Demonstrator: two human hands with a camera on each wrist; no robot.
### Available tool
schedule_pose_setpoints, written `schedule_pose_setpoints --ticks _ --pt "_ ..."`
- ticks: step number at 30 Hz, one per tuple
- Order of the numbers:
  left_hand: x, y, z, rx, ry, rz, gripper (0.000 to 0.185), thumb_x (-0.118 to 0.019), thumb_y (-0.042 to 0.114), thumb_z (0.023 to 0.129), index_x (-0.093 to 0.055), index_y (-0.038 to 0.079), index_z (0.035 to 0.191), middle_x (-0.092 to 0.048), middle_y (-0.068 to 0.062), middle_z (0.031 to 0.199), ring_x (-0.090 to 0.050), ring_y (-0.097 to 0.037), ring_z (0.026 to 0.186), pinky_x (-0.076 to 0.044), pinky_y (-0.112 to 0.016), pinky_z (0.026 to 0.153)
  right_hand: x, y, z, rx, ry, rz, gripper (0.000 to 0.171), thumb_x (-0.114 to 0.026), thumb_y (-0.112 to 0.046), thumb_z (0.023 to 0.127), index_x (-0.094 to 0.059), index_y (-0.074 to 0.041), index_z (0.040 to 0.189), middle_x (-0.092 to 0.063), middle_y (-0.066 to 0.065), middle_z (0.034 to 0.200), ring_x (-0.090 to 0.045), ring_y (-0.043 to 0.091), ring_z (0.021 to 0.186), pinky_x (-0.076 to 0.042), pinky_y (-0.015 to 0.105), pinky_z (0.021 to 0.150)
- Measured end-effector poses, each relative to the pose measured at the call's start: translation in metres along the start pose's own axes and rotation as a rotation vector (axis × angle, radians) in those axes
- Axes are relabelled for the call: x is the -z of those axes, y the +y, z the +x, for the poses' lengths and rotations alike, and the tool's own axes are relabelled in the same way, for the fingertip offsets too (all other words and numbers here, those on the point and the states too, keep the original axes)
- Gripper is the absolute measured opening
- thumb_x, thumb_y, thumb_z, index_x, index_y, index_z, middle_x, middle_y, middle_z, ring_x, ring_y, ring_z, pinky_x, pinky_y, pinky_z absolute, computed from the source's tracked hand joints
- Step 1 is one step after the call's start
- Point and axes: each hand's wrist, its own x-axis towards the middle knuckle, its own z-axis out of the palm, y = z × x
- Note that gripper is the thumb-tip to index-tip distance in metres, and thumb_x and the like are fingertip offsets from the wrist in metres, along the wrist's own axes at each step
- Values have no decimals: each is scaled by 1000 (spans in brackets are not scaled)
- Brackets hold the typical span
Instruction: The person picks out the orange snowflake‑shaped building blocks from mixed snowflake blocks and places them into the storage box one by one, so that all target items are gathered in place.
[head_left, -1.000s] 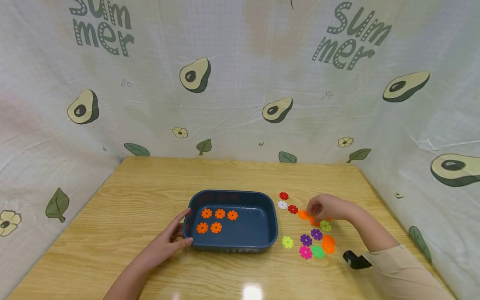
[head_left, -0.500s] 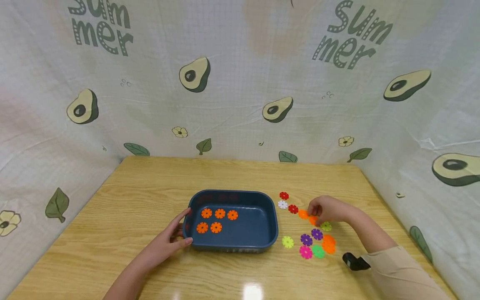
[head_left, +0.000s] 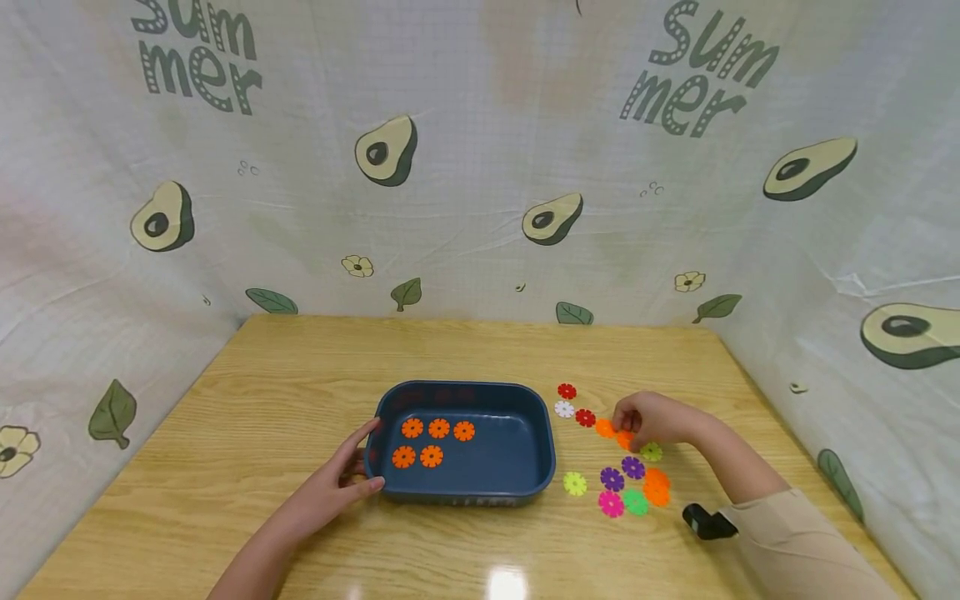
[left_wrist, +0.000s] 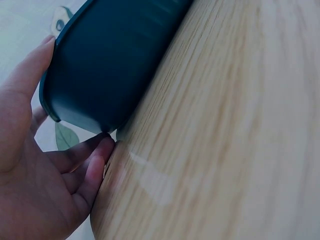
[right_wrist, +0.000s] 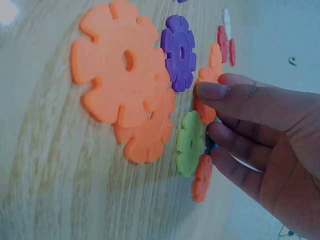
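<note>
Left hand: open, fingers straight, thumb out to the side.
Right hand: fingers bent down, tips close together.

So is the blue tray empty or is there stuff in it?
Not empty. The blue tray holds five orange snowflake discs lying flat in its left half; the right half is bare. The other discs lie outside it on the table.

From my remote station, the only readable text was on the cloth backdrop: the word "Summer", split over two lines as "Sum" and "mer", printed in dark green dotted lettering. It appeared twice, at the upper left and upper right. Nothing else carried writing.
</note>
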Motion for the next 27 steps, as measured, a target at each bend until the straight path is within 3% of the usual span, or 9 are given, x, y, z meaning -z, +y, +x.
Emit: schedule_pose_setpoints --ticks 15,23,27 --pt "0 -1 0 3 -11 1 78 -65 21 96 -16 23 157 -42 -28 142 -53 -33 117 -45 -26 86 -1 0 0 17 21 -19 27 -79 10 72 -63 -8 86 -55 3 80 -48 19 73 -47 30 63" --pt "0 -2 0 3 -14 -3 78 -64 19 96 -16 23 157 -43 -27 141 -53 -32 116 -45 -26 86 -1 -2 1 -17 40 -38 26 -77 10 73 -67 -10 85 -58 0 81 -50 19 71 -48 31 62" --pt "0 -2 0 4 -15 -6 78 -64 19 96 -16 23 157 -42 -27 141 -53 -32 116 -45 -26 87 3 -5 0 16 39 -46 23 -76 10 74 -70 -9 86 -62 -1 82 -52 17 70 -49 30 62"
